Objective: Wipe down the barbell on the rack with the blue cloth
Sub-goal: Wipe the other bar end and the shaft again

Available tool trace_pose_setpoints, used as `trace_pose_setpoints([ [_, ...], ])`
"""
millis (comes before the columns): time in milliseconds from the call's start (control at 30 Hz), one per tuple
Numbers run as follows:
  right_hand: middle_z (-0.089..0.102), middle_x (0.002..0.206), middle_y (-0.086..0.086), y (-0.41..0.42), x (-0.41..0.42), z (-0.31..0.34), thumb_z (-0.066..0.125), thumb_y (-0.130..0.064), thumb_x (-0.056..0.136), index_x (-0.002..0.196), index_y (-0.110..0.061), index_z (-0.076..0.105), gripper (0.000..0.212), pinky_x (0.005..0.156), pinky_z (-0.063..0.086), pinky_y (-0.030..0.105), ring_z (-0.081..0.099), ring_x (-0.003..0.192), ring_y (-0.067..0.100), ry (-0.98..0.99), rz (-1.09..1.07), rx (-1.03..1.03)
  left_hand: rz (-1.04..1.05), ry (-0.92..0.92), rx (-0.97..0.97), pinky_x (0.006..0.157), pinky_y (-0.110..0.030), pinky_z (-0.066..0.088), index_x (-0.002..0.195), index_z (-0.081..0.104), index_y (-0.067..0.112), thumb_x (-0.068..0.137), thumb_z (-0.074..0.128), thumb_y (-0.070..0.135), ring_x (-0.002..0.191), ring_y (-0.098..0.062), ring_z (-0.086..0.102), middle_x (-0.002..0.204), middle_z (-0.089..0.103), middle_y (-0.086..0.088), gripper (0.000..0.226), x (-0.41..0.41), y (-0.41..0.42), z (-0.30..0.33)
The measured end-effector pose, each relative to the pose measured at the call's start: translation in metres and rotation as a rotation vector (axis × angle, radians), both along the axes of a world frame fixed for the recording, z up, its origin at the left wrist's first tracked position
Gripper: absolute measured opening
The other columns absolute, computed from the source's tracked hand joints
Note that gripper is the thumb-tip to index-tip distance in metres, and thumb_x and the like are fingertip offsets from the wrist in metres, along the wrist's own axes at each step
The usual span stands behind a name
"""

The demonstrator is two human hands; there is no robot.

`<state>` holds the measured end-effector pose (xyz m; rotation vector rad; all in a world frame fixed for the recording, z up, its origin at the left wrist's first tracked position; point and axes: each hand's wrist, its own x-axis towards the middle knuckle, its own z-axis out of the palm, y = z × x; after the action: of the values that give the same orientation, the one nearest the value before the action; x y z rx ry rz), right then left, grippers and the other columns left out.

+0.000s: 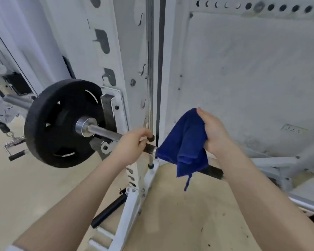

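A steel barbell lies across the white rack, running from a black weight plate at the left down toward the lower right. My left hand is wrapped around the bar just right of the plate's collar. My right hand holds a bunched blue cloth, which hangs over the bar right of my left hand. The cloth hides the bar beneath it; a dark knurled stretch shows below the cloth.
A chrome guide rod runs up the rack upright behind my hands. A black roller sits at the rack's base on the tan floor. A cable handle hangs at the left. A large white panel fills the right.
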<state>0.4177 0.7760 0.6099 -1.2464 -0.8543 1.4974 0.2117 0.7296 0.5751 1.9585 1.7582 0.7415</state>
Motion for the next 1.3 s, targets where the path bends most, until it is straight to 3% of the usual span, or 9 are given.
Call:
trace_pose_setpoints([
  [367, 0.065, 0.087, -0.001, -0.016, -0.040, 0.057, 0.041, -0.023, 0.097, 0.096, -0.015, 0.064, 0.024, 0.069, 0.040, 0.021, 0.053, 0.078, 0.011, -1.055, -0.371, 0.659, -0.289, 0.200, 0.023, 0.101, -0.035, 0.040, 0.132, 0.048, 0.017, 0.092, 0.049, 0.011, 0.119, -0.021, 0.050, 0.135, 0.050, -0.001, 0.040, -0.045, 0.021, -0.021],
  [533, 0.064, 0.090, 0.010, -0.029, -0.058, 0.017, 0.037, -0.029, 0.098, 0.099, -0.014, 0.062, 0.029, 0.063, 0.040, 0.033, 0.057, 0.085, 0.030, -1.647, 0.138, 0.496, -0.362, 0.188, 0.046, 0.099, -0.037, 0.040, 0.129, 0.052, 0.017, 0.089, 0.052, 0.012, 0.118, -0.023, 0.050, 0.130, 0.055, -0.001, 0.040, -0.030, 0.027, -0.034],
  [667, 0.063, 0.082, 0.004, -0.055, -0.081, -0.046, 0.042, -0.038, 0.096, 0.095, -0.015, 0.062, 0.030, 0.056, 0.046, 0.031, 0.057, 0.067, 0.021, -1.534, 0.642, 0.314, -0.401, 0.240, 0.008, 0.101, -0.037, 0.038, 0.134, 0.045, 0.020, 0.088, 0.055, 0.015, 0.120, -0.025, 0.047, 0.132, 0.053, -0.002, 0.047, -0.025, 0.029, -0.042],
  [800, 0.062, 0.087, 0.003, -0.048, -0.072, -0.053, 0.043, -0.036, 0.095, 0.093, -0.016, 0.062, 0.028, 0.068, 0.045, 0.036, 0.057, 0.082, 0.022, -1.381, 0.402, 0.387, -0.417, 0.426, -0.001, 0.093, -0.034, 0.038, 0.127, 0.048, 0.017, 0.090, 0.054, 0.023, 0.116, -0.025, 0.048, 0.125, 0.056, -0.003, 0.039, -0.023, 0.039, -0.044],
  [900, 0.047, 0.131, 0.005, -0.045, -0.064, -0.070, 0.055, -0.044, 0.086, 0.134, -0.013, 0.042, 0.059, 0.101, 0.032, 0.038, 0.039, 0.121, 0.026, -1.710, 0.473, 0.351, -0.428, 0.581, -0.008, 0.082, -0.035, 0.042, 0.114, 0.054, 0.014, 0.092, 0.048, 0.021, 0.105, -0.027, 0.053, 0.112, 0.060, -0.005, 0.024, -0.022, 0.046, -0.042],
  [1000, 0.059, 0.110, 0.012, -0.042, -0.075, -0.097, 0.077, -0.059, 0.058, 0.120, -0.004, 0.052, 0.087, 0.091, 0.042, 0.037, 0.056, 0.100, 0.029, -1.925, 0.423, 0.259, -0.424, 0.616, -0.064, 0.077, -0.037, 0.048, 0.104, 0.054, 0.013, 0.091, 0.047, 0.018, 0.097, -0.027, 0.056, 0.104, 0.061, -0.006, 0.016, -0.022, 0.053, -0.042],
  [1067, 0.063, 0.074, 0.007, -0.030, -0.085, -0.104, 0.085, -0.056, 0.040, 0.085, -0.007, 0.063, 0.070, 0.085, 0.048, 0.037, 0.061, 0.070, 0.025, -2.064, 0.295, 0.298, -0.430, 0.613, -0.071, 0.076, -0.036, 0.048, 0.104, 0.055, 0.012, 0.090, 0.048, 0.018, 0.096, -0.027, 0.057, 0.103, 0.062, -0.007, 0.017, -0.021, 0.057, -0.044],
  [1167, 0.063, 0.081, 0.002, -0.018, -0.098, -0.105, 0.065, -0.036, 0.076, 0.089, -0.011, 0.056, 0.030, 0.101, 0.036, 0.039, 0.060, 0.082, 0.023, -2.151, 0.334, 0.330, -0.426, 0.580, -0.052, 0.074, -0.034, 0.046, 0.102, 0.057, 0.012, 0.089, 0.048, 0.021, 0.094, -0.027, 0.059, 0.100, 0.064, -0.006, 0.018, -0.022, 0.058, -0.048],
  [1300, 0.062, 0.083, 0.001, 0.003, -0.090, -0.098, 0.049, -0.021, 0.084, 0.087, -0.014, 0.057, 0.010, 0.064, 0.048, 0.032, 0.061, 0.076, 0.023, -1.805, 0.499, 0.304, -0.432, 0.507, -0.054, 0.075, -0.039, 0.051, 0.099, 0.057, 0.014, 0.089, 0.048, 0.022, 0.091, -0.026, 0.059, 0.095, 0.064, -0.005, 0.016, -0.024, 0.059, -0.053],
])
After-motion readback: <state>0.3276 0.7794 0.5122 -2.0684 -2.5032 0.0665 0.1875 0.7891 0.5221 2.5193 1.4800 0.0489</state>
